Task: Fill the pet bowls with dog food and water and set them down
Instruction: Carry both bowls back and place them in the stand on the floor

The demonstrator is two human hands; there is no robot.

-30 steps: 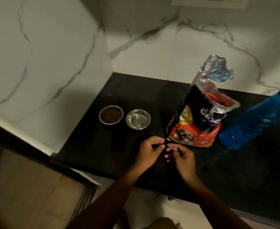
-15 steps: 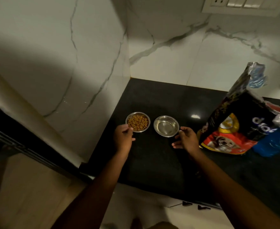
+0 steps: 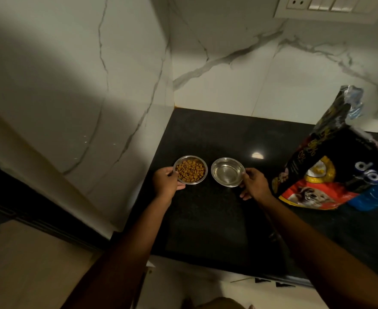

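- Left hand had closed in since half a second before: thumb over the near-left rim of the kibble bowl, fingers under it.
- Right hand likewise now gripped the right rim of the water bowl.
- Bowls side by side on the black desk, same spot as earlier.
- Dog food bag upright at right, blue bottle beside it.

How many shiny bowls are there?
2. The round steel bowl of brown kibble sits nearer the wall, at the left hand. The round steel bowl of water sits beside it, at the right hand.
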